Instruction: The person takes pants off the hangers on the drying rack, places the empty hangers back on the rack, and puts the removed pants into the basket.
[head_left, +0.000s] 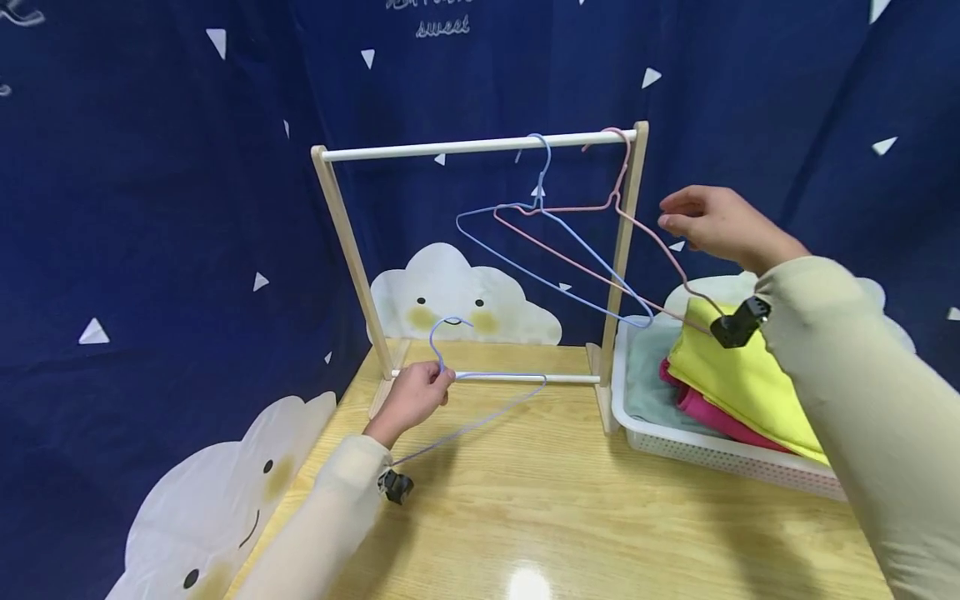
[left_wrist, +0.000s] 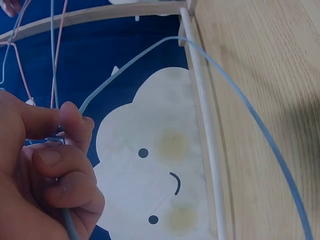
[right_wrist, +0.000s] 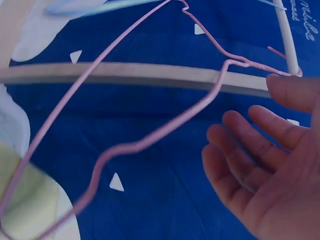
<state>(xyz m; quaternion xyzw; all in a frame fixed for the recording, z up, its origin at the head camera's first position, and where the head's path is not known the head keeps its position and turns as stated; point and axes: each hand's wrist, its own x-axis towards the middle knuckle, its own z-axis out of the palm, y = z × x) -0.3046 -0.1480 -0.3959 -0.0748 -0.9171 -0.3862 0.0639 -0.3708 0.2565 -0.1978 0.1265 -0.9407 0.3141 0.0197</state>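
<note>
My left hand (head_left: 415, 395) pinches a blue wire hanger (head_left: 480, 427) just below its hook, low in front of the rack. In the left wrist view the fingers curl round the hanger's neck and one blue arm (left_wrist: 265, 131) of it arcs off to the right. A pink hanger (head_left: 619, 179) hangs by its hook at the right end of the rack's white top bar (head_left: 480, 147). Beside it on the same bar hangs another blue hanger (head_left: 545, 167). My right hand (head_left: 723, 223) is raised just right of the pink hanger, apart from it, with loosely bent fingers and nothing held.
A white basket (head_left: 720, 448) with folded yellow cloth (head_left: 738, 379), magenta cloth (head_left: 708, 412) and grey-green cloth (head_left: 648, 375) stands at the right. The rack's wooden posts (head_left: 352, 262) stand on the wooden table (head_left: 525, 492). Behind hangs a dark blue curtain (head_left: 187, 183) with cloud shapes.
</note>
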